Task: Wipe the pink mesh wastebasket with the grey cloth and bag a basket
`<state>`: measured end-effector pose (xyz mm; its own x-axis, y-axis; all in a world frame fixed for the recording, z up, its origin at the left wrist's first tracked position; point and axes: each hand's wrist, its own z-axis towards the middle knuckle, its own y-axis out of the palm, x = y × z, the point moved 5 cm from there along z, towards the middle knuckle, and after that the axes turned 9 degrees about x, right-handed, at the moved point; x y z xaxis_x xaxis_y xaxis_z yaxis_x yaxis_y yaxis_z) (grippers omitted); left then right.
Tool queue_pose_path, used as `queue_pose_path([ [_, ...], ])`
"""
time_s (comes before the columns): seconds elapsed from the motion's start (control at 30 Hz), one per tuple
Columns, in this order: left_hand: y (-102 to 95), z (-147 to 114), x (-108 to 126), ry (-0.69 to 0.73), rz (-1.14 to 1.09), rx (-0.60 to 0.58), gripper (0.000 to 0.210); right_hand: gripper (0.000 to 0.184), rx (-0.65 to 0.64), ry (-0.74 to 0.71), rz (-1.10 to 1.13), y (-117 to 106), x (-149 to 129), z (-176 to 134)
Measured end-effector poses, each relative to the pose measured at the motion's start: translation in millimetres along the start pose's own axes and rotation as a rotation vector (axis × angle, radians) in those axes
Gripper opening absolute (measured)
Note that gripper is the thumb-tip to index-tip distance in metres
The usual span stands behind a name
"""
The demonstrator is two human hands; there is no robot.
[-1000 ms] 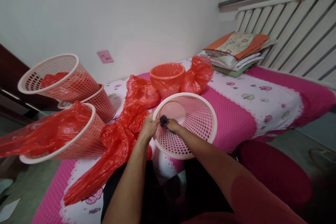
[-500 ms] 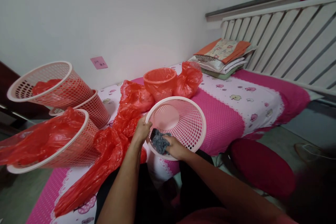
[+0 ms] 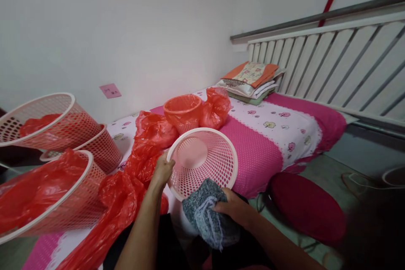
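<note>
A pink perforated plastic basket (image 3: 218,158) is tilted with its mouth toward me. My left hand (image 3: 163,170) is closed on the left side of its rim. In my right hand (image 3: 232,207) is a bunched grey-green cloth (image 3: 205,196) with a pale edge. The cloth hangs over the basket's near rim and partly hides it. Crumpled red plastic bags (image 3: 155,128) lie to the left of my left hand. Just behind the basket stands a smaller basket lined with a red bag (image 3: 182,107).
More pink baskets (image 3: 91,190) with red bags lean at the left. A patterned pink and white bedspread (image 3: 256,152) covers the bed. Folded cushions (image 3: 249,79) are stacked near the white radiator (image 3: 332,59). A dark red round stool (image 3: 306,209) stands at the right.
My right hand has drawn the cloth out of the basket's inside toward me, and more of it now hangs open. My left hand keeps its hold on the rim. The view has shifted.
</note>
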<state>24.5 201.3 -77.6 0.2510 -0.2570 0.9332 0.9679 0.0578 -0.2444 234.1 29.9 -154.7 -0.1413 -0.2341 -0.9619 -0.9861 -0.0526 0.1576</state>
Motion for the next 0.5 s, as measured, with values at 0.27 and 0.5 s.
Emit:
queue_pose_path([
  [0.27,6.9,3.5,8.3,0.03,-0.015,0.009,0.054,0.033,-0.212,-0.151,-0.096,35.6,0.8,-7.1],
  [0.5,1.8,5.7,8.4,0.002,-0.049,-0.01,0.058,0.031,-0.124,-0.027,0.12,-4.1,-15.3,1.0],
])
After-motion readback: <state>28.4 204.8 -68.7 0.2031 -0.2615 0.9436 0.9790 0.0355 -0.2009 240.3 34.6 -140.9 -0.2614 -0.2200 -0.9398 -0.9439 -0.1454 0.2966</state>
